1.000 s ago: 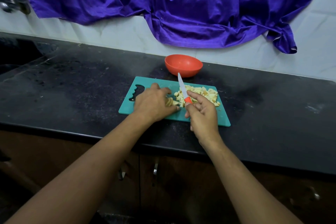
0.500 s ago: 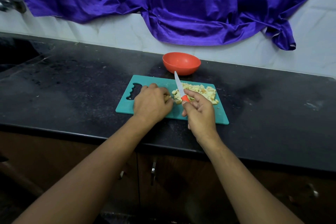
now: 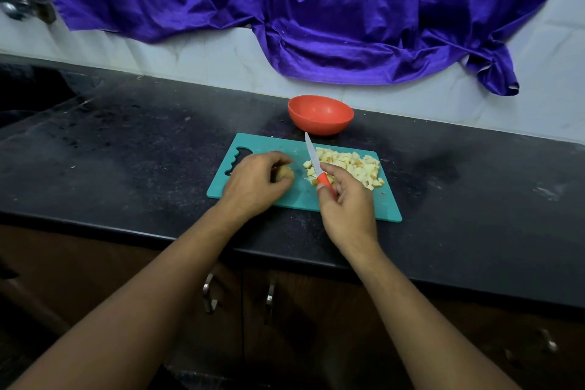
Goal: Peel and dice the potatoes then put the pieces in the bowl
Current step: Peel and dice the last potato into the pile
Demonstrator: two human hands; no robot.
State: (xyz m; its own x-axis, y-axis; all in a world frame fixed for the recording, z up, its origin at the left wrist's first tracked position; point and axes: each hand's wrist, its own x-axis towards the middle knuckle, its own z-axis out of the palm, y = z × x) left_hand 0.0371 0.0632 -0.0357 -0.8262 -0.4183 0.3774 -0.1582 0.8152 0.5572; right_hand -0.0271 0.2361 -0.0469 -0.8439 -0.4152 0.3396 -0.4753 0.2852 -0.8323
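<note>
While the left hand (image 3: 253, 187) curls over a piece of potato (image 3: 286, 173) on the left half of the teal cutting board (image 3: 269, 144), fingers wrapped round it, the right hand (image 3: 348, 209) grips the orange handle of a small knife (image 3: 313, 157) — blade tilted up and away, its tip near the board's far edge. Just right of the blade lies a heap of diced potato (image 3: 354, 166), on the board. The orange bowl (image 3: 319, 114) stands on the black counter (image 3: 126, 152) just behind the board.
</note>
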